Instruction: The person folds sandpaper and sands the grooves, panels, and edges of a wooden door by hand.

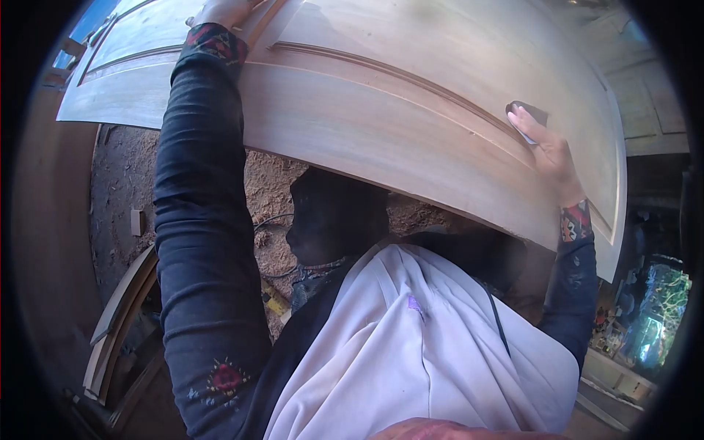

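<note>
A pale wooden panel door [381, 117] with raised mouldings lies slanted across the upper view. My right hand [551, 158] is on its right part, closed on a small dark folded piece of sandpaper [529, 117]. The sandpaper touches the door beside a long moulding groove [411, 81]. At the upper left, my left hand [222, 12] rests on the door near a crosswise moulding. The top edge of the view cuts that hand off, so its fingers are mostly hidden.
Brown wood shavings [271, 176] cover the ground below the door. Curved wooden strips [121, 323] stand at the lower left, near a small wood block [137, 222]. A dark cable [275, 218] and a yellow object [274, 299] lie by my legs. Wooden panels [653, 110] stand at right.
</note>
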Tool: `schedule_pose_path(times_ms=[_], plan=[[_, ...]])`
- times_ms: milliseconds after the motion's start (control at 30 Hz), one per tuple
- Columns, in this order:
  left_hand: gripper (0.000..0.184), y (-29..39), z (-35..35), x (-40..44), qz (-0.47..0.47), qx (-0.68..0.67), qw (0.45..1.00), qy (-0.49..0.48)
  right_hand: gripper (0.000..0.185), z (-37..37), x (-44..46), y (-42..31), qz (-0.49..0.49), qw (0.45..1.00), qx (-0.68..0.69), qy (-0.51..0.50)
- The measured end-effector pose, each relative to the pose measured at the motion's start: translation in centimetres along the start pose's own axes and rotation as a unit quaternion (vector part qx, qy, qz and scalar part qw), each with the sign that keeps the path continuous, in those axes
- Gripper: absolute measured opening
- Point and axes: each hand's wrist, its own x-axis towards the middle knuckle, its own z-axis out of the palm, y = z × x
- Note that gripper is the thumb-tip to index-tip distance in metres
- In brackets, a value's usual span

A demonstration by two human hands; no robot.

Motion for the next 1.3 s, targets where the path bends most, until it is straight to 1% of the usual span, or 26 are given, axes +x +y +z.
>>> schedule_pose_path(times_ms=[33, 100, 133, 233, 267, 300, 333, 400, 467, 567, 600, 633, 667, 700, 767, 800, 833, 933, 967, 1033, 1100, 1133, 1167, 1233, 1267, 1300], plan=[[0.073, 0.0, 0.2, 0.4, 0.004, 0.009, 1.0, 0.006, 0.049, 0.0, 0.3, -0.1, -0.009, 1.0, -0.011, -0.014], [0.072, 0.1, 0.5, -0.1, 0.012, -0.018, 0.998, 0.065, 0.049, 0.6, 2.4, -0.9, -0.032, 0.998, -0.037, -0.038], [0.072, 0.2, 0.3, -0.7, 0.015, -0.031, 0.995, 0.094, 0.047, 1.7, 4.3, -1.9, -0.078, 0.995, -0.051, -0.034], [0.07, 0.6, -0.4, -1.2, -0.012, -0.058, 0.997, 0.052, 0.038, 6.3, 12.8, -4.1, -0.2, 0.978, -0.059, -0.012], [0.069, -0.3, 1.2, 0.4, 0.012, -0.059, 0.996, 0.071, 0.033, 8.0, 16.4, -4.6, -0.252, 0.966, -0.061, 0.005], [0.067, -2.0, 3.9, 2.9, 0.034, -0.062, 0.993, 0.09, 0.031, 10.2, 20.5, -4.3, -0.322, 0.943, -0.065, 0.048], [0.066, -2.9, 5.3, 4.5, 0.055, -0.064, 0.99, 0.109, 0.03, 10.8, 23.2, -6.3, -0.272, 0.961, -0.043, 0.021], [0.051, -2.0, 4.1, 2.9, 0.023, -0.105, 0.989, 0.099, 0.031, 13.9, 28.9, -6.7, -0.283, 0.955, -0.076, 0.052], [0.041, -1.1, 2.4, 1.3, -0.007, -0.142, 0.986, 0.091, 0.033, 14.7, 30.2, -7.5, -0.226, 0.971, -0.064, 0.039], [0.084, -2.3, 3.3, 3.5, -0.039, -0.124, 0.991, 0.032, 0.038, 11.8, 26.7, -5.0, -0.242, 0.969, -0.04, 0.01], [0.063, -2.4, 3.5, 3.1, 0.023, -0.04, 0.998, 0.041, 0.044, 11.0, 25.3, -2.3, -0.253, 0.967, -0.015, 0.017], [0.047, -2.3, 3.1, 2.4, 0.087, 0.044, 0.994, 0.05, 0.046, 9.2, 22.3, -1.4, -0.217, 0.976, 0.005, 0.014], [0.039, -2.2, 2.9, 2.1, 0.15, 0.126, 0.979, 0.058, 0.047, 8.0, 19.7, 0.5, -0.173, 0.984, 0.047, 0.005], [0.04, -2.0, 2.9, 2.4, 0.15, 0.164, 0.974, 0.044, 0.047, 6.3, 16.8, 1.7, -0.169, 0.985, 0.016, 0.001], [0.04, -3.2, 4.8, 4.2, 0.179, 0.148, 0.969, 0.082, 0.047, 3.0, 11.5, 2.5, -0.114, 0.993, 0.014, -0.017], [0.04, -3.5, 5.4, 4.6, 0.193, 0.139, 0.966, 0.102, 0.046, 1.9, 9.1, 3.1, -0.072, 0.997, 0.019, -0.013], [0.04, -3.2, 4.9, 4.7, 0.177, 0.126, 0.975, 0.043, 0.046, 1.0, 7.5, 3.8, -0.031, 0.999, 0.023, -0.007], [0.036, -2.7, 4.7, 4.1, 0.174, 0.103, 0.975, 0.09, 0.044, -0.5, 6.2, 4.8, 0.014, 1.0, 0.02, 0.0], [0.037, -2.2, 4.5, 3.9, 0.113, 0.034, 0.989, 0.085, 0.042, -0.4, 6.7, 4.9, -0.006, 1.0, 0.0, 0.006], [0.041, -1.2, 4.2, 4.0, -0.01, -0.102, 0.992, 0.079, 0.039, 1.5, 10.1, 4.6, -0.067, 0.997, -0.031, -0.01], [0.052, -0.8, 3.2, 2.8, 0.037, -0.011, 0.998, 0.054, 0.036, 5.3, 15.3, 0.5, -0.173, 0.984, -0.051, 0.018], [0.058, -0.8, 2.9, 2.5, 0.06, 0.035, 0.997, 0.041, 0.034, 6.8, 18.4, -1.1, -0.198, 0.979, -0.04, 0.015], [0.075, -2.1, 4.8, 4.3, 0.084, -0.004, 0.994, 0.063, 0.035, 8.4, 21.9, -2.1, -0.211, 0.976, -0.043, 0.011], [0.081, -1.9, 3.1, 3.6, -0.008, -0.088, 0.996, 0.009, 0.035, 10.5, 28.8, -3.9, -0.129, 0.99, -0.039, -0.042], [0.084, -1.6, 2.1, 2.8, -0.054, -0.131, 0.99, -0.016, 0.034, 11.5, 31.6, -4.0, -0.138, 0.988, -0.071, -0.016], [0.082, -1.2, 2.1, 2.1, -0.045, -0.126, 0.991, 0.023, 0.033, 12.6, 33.9, -3.9, -0.146, 0.984, -0.102, 0.012]])
